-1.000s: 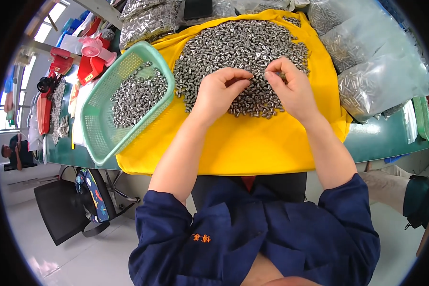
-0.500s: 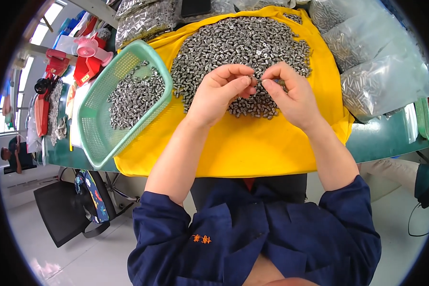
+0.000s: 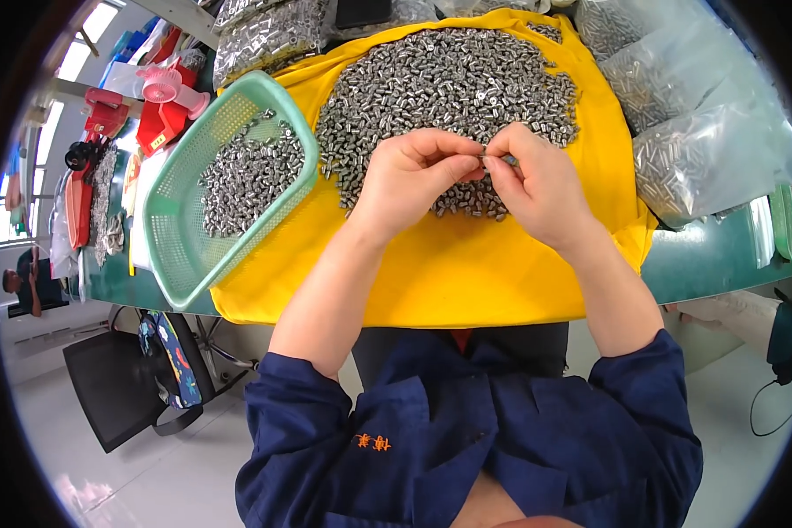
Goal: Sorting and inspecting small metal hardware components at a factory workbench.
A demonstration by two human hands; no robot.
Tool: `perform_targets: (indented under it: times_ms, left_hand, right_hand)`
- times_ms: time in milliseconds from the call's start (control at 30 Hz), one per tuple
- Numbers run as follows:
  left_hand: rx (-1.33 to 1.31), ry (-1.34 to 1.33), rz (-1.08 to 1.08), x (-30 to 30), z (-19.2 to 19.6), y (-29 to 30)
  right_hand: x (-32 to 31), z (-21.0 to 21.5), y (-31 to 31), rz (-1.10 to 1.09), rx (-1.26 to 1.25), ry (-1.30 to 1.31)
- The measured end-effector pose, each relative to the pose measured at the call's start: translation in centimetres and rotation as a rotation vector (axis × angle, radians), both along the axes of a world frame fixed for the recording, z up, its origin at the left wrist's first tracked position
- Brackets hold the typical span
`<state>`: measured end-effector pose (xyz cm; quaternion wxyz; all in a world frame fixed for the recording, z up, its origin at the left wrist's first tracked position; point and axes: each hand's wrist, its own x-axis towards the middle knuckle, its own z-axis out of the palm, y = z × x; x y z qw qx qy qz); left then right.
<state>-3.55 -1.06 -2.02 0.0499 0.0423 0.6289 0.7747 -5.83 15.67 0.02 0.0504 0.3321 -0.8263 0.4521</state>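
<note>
Head view — two hands (image 3: 480,176) pinch one metal piece (image 3: 487,158).

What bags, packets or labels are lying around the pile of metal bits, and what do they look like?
Clear bags: right of the yellow cloth, crumpled plastic full of small silver parts.
Clear bag: top left, behind the green basket, same silver filling.
Orange mark: small embroidered patch on the blue jacket, near the bottom.
No screens or signs show.
</note>
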Motion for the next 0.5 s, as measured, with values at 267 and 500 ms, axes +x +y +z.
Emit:
perform_targets:
  times_ms: [267, 500]
  left_hand:
    - [-0.701, 0.354, 0.149, -0.1, 0.8, 0.8]
    - [-0.82, 0.494, 0.256, -0.6, 0.3, -0.8]
  right_hand:
    - [-0.2, -0.9, -0.3, -0.058, 0.069, 0.121]
    - [-0.5, 0.0, 0.3, -0.135, -0.056, -0.178]
